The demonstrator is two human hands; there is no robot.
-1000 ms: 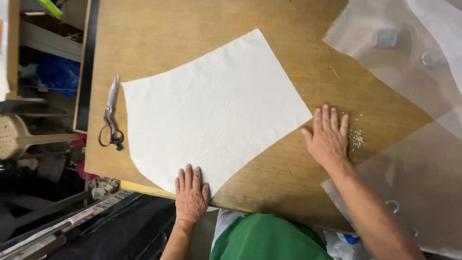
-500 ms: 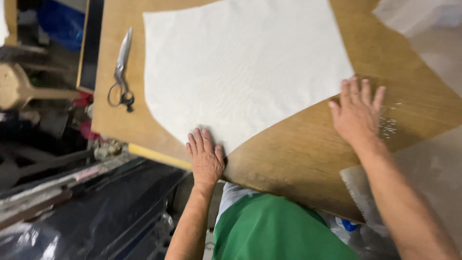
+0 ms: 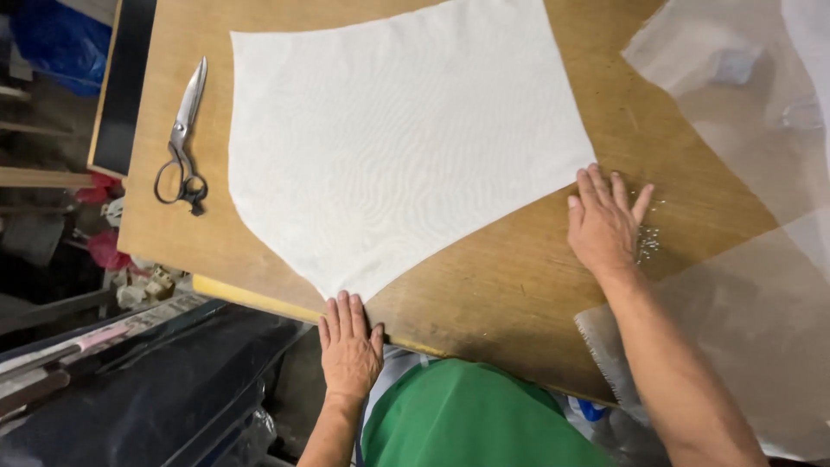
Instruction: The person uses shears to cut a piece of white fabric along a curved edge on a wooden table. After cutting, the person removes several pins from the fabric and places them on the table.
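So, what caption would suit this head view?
Both hands, left and right, flat at white fabric corners; scissors nearby.

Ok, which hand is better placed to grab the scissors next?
Probably left. The left hand rests flat at the near tip of the white fabric piece, on the scissors' side. The right hand lies across the fabric, by its far corner.

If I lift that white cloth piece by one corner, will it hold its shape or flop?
Likely floppy: the cloth lies dead flat on the table with no raised edge, so it looks thin. Probably light for its size and apt to slide; the left hand and right hand rest flat at two of its corners. Lifted by one corner, it would probably drape and fold.
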